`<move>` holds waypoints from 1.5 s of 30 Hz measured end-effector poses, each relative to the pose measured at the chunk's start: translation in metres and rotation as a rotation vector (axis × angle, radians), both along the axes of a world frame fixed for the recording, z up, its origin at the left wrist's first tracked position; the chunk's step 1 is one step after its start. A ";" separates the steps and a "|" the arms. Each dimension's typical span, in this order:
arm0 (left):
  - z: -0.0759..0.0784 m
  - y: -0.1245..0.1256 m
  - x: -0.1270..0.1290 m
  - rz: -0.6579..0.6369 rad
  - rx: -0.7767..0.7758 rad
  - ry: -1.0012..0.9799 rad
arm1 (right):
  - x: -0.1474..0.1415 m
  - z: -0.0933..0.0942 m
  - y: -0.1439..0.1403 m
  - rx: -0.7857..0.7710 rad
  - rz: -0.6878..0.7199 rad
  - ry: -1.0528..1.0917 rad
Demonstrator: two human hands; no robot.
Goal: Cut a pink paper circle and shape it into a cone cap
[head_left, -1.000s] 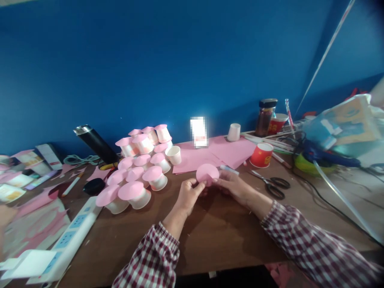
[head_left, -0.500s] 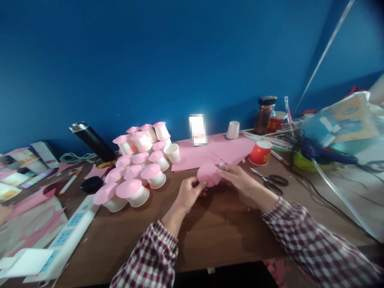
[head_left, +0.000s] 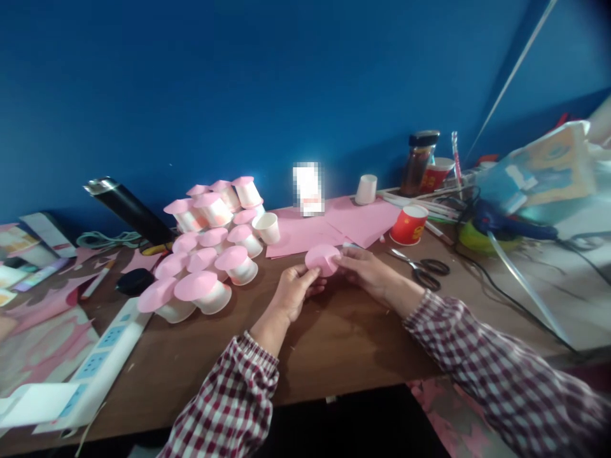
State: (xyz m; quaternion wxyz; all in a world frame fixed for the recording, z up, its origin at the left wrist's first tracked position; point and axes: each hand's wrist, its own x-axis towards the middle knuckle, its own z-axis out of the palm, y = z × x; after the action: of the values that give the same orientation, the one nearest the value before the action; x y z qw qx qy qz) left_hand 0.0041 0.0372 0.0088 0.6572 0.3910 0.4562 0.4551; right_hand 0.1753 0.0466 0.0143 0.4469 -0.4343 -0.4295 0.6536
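A round pink paper disc [head_left: 321, 257] with an overlapping fold on its right side is held above the table's middle. My left hand [head_left: 294, 289] pinches its lower left edge between thumb and fingers. At the right edge, by the fold, my right hand [head_left: 360, 267] has its fingers closed against the paper. A small whitish item [head_left: 351, 245] shows at the right fingertips, too small to name. Left of my hands stand several white paper cups topped with pink paper cones [head_left: 200, 286]. Flat pink paper sheets [head_left: 305, 232] lie just behind the disc.
Scissors [head_left: 422, 270] and a red paper cup [head_left: 409, 224] are right of my hands. A white cup [head_left: 366, 189] stands upside down on the sheets. On the left are a power strip [head_left: 102, 356] and a black flask [head_left: 126, 210]. A glue gun [head_left: 510, 222] sits far right.
The view has tipped down slightly, so everything appears higher in the picture. Both hands still hold the disc at its edges; its tilt differs a little.
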 end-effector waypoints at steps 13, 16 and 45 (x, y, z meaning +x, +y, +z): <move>0.001 0.000 0.003 0.041 -0.011 -0.016 | -0.001 0.004 -0.002 0.015 0.000 -0.021; 0.001 0.000 0.004 0.034 -0.015 -0.013 | -0.002 0.004 -0.002 0.014 -0.013 -0.016; 0.004 -0.002 0.005 0.029 -0.039 -0.057 | -0.003 0.001 0.000 0.041 -0.016 -0.100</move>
State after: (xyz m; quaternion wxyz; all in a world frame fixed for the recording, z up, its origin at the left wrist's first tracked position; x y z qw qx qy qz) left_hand 0.0091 0.0354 0.0131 0.6708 0.3581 0.4517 0.4666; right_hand 0.1722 0.0464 0.0153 0.4387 -0.4607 -0.4611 0.6186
